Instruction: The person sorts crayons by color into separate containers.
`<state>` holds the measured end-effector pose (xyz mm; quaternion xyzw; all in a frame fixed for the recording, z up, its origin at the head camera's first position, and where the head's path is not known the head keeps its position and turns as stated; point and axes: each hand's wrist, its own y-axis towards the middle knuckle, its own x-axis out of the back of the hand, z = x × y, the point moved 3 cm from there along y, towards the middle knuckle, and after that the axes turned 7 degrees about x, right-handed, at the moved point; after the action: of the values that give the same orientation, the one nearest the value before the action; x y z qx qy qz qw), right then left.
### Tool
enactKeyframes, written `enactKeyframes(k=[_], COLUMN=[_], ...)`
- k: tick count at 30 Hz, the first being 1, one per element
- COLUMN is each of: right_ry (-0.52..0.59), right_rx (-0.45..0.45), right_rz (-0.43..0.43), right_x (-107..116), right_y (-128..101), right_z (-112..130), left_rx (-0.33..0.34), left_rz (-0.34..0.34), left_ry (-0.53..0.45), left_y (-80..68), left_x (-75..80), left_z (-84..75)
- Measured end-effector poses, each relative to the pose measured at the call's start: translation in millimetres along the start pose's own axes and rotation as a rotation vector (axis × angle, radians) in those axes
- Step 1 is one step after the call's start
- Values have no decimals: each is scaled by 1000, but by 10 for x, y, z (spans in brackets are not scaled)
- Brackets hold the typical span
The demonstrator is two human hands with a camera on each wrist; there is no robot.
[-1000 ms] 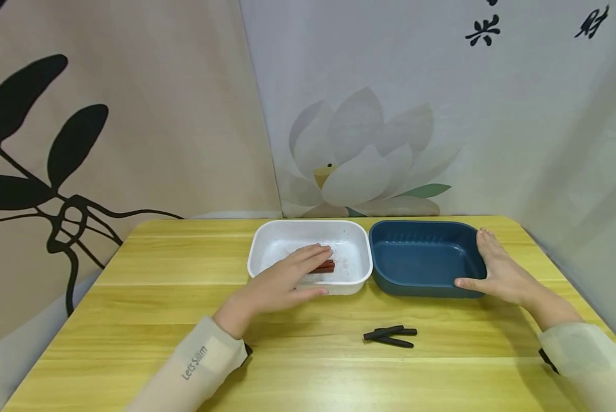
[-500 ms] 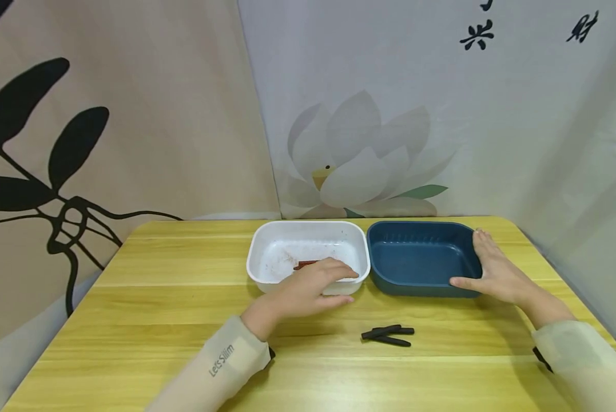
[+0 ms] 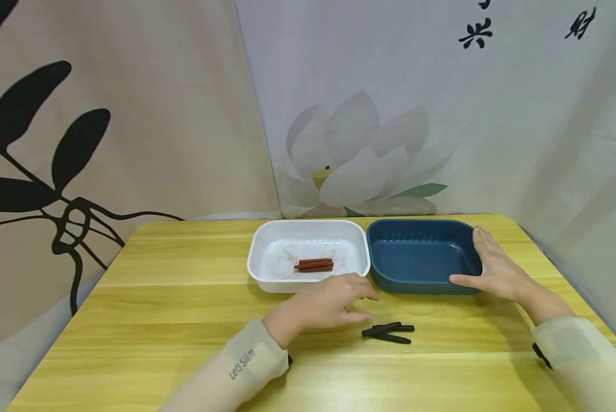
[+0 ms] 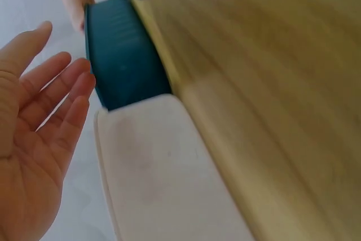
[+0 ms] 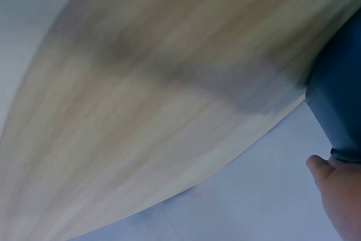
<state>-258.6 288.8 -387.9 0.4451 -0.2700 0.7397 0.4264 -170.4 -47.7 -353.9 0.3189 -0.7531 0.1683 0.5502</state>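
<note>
Your left hand held nothing: its grip was spread, the fingers loosely extended above the desk, with the fingertips just short of the black sticks. Your right hand lay against the right end of the blue tray, fingers straight along its rim and the thumb on its near wall, bracing it rather than pinching it.

Take the blue tray as the landmark. The black sticks lay in a small loose bundle on the desk just in front of it, apart from its wall. The white tray sat touching the blue tray's left side, and the red sticks rested together on its floor (reddish smears showed around them). The blue tray looked bare inside.

The risks, as a judgement: the black sticks were thin, round and overlapping, so a broad, flat grip could roll them toward the desk's near edge or lift only one. The blue tray could slide or nudge the white tray if your right hand pushed sideways.

The desk was pale yellow wood grain, smooth. Behind the blue tray hung a cloth backdrop printed with a lotus; a tan panel with black leaves stood farther left.
</note>
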Motion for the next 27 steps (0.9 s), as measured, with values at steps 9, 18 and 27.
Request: enactKeyframes(k=[9, 18, 27], right_ry=[-7, -2, 2], right_rx=[-9, -19, -13], right_rz=[-4, -1, -6], right_x=[2, -4, 4], right_y=[-17, 9, -4], right_z=[-13, -16, -10], left_rx=[-25, -37, -1], left_rz=[90, 172, 241], left_ry=[66, 89, 60], left_y=[159, 274, 339], left_x=[-193, -304, -350], left_z=[-86, -49, -25])
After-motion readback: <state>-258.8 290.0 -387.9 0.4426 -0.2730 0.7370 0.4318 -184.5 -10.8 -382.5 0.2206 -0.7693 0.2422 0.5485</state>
